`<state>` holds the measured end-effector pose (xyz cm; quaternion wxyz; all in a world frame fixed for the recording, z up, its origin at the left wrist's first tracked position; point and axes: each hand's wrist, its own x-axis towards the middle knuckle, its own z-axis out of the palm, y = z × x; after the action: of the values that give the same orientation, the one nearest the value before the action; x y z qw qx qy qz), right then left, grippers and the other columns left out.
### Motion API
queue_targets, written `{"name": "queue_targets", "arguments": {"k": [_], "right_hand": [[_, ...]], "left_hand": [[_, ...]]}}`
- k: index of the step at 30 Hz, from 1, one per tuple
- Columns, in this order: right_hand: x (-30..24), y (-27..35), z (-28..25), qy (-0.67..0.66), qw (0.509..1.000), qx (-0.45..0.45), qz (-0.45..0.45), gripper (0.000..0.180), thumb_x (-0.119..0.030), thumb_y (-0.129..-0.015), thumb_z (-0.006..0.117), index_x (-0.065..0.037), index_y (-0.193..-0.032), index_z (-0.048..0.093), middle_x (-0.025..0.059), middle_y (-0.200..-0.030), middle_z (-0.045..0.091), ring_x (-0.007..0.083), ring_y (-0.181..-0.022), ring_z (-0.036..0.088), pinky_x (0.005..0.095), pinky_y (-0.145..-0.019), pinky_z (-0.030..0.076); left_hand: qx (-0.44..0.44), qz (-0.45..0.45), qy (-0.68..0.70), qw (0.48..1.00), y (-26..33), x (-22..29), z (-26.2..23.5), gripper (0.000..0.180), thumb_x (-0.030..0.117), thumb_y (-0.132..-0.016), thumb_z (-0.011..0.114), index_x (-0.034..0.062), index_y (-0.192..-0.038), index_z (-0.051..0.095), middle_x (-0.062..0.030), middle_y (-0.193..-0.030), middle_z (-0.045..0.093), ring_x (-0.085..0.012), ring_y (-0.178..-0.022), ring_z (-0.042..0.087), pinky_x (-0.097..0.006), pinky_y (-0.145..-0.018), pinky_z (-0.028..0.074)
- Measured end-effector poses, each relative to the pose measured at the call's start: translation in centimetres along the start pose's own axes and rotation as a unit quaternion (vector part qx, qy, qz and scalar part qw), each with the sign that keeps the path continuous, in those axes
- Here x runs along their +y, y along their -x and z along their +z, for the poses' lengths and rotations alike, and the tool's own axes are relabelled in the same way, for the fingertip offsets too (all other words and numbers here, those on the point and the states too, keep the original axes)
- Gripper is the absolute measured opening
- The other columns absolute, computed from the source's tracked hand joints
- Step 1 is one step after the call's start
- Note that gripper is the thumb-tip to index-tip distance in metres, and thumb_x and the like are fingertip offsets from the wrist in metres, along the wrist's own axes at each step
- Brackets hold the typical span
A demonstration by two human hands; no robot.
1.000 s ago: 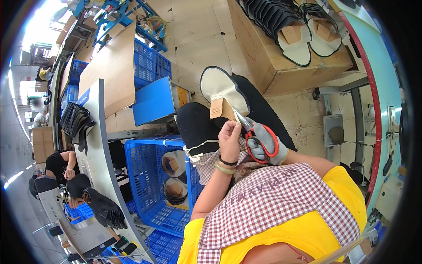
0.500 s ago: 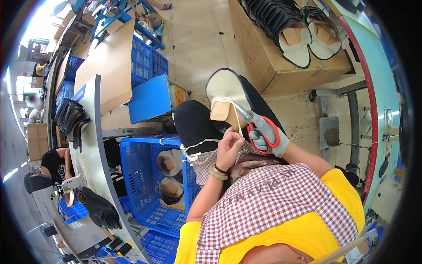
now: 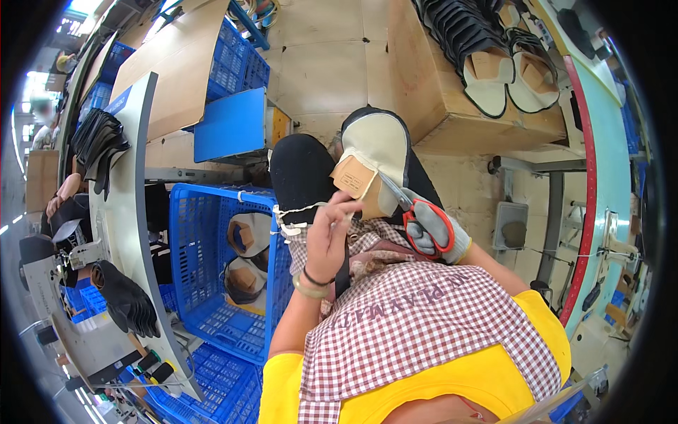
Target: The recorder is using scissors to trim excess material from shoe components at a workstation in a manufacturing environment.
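A cream-lined shoe upper (image 3: 376, 141) with a black rim lies across my lap. A tan insert (image 3: 354, 176) sits in its opening. In its grey glove, my right hand (image 3: 432, 225) grips red-handled scissors (image 3: 409, 203), whose blades lie along the upper's side by the insert. My bare left hand (image 3: 332, 234), with bracelets at the wrist, is just below the insert. Its fingers are loosely apart and slightly blurred; nothing shows in them. The strip pinched there before cannot be made out now.
To my left stands a blue crate (image 3: 185, 272) with several shoe uppers inside. Beyond it, dark pieces (image 3: 101, 150) hang over a pale board (image 3: 127, 212). More uppers (image 3: 487, 83) rest on a cardboard box (image 3: 452, 116) at far right. A machine table (image 3: 600, 205) edges the right.
My left hand has moved left and its fingers have loosened from the cream strip they pinched. The scissors stay in my right hand beside the upper. The whole view has shifted slightly.
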<state>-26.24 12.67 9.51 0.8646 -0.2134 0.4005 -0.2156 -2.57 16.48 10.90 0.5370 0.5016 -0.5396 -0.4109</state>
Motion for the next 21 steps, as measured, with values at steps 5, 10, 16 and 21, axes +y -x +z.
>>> {"name": "queue_targets", "arguments": {"k": [5,10,16,21], "right_hand": [[-1.1,0.1,0.6,-0.086,0.995,-0.036,0.032,0.055,-0.048,-0.096,0.045,-0.021,-0.142,0.033,0.0002,-0.069,0.047,0.0039,-0.044,0.034,0.0157,-0.038,0.03],[-0.8,-0.3,-1.2,-0.24,0.964,-0.075,0.085,0.053,-0.049,-0.095,0.046,-0.02,-0.138,0.039,0.0008,-0.069,0.048,0.0039,-0.042,0.034,0.0156,-0.036,0.031],[-1.9,0.0,-1.1,-0.12,0.99,-0.042,0.057,0.052,-0.044,-0.096,0.046,-0.018,-0.14,0.037,0.0013,-0.07,0.051,0.0035,-0.043,0.036,0.015,-0.038,0.03],[-2.1,-0.6,-1.5,-0.025,0.998,-0.056,0.032,0.054,-0.04,-0.097,0.047,-0.015,-0.143,0.033,-0.0014,-0.072,0.052,0.0016,-0.048,0.037,0.0131,-0.041,0.03]], "left_hand": [[0.038,-0.073,-0.165,0.983,-4.0,-2.3,3.3,0.01,0.007,-0.088,0.056,0.0002,-0.09,0.049,-0.0178,-0.079,0.061,-0.0358,-0.069,0.06,-0.042,-0.062,0.046],[-0.044,-0.059,-0.344,0.936,-6.0,-4.2,4.2,0.017,0.01,-0.075,0.067,0.002,-0.086,0.056,-0.0171,-0.084,0.06,-0.0376,-0.078,0.06,-0.044,-0.066,0.048],[-0.021,-0.059,-0.225,0.972,-5.7,-4.9,4.1,0.011,0.005,-0.074,0.069,-0.0014,-0.075,0.06,-0.0143,-0.085,0.056,-0.0289,-0.074,0.059,-0.035,-0.066,0.049],[-0.029,-0.173,-0.123,0.977,-5.3,-5.7,4.2,0.011,0.004,-0.074,0.07,-0.0022,-0.076,0.06,-0.0114,-0.084,0.054,-0.0204,-0.072,0.057,-0.03,-0.065,0.048]]}}
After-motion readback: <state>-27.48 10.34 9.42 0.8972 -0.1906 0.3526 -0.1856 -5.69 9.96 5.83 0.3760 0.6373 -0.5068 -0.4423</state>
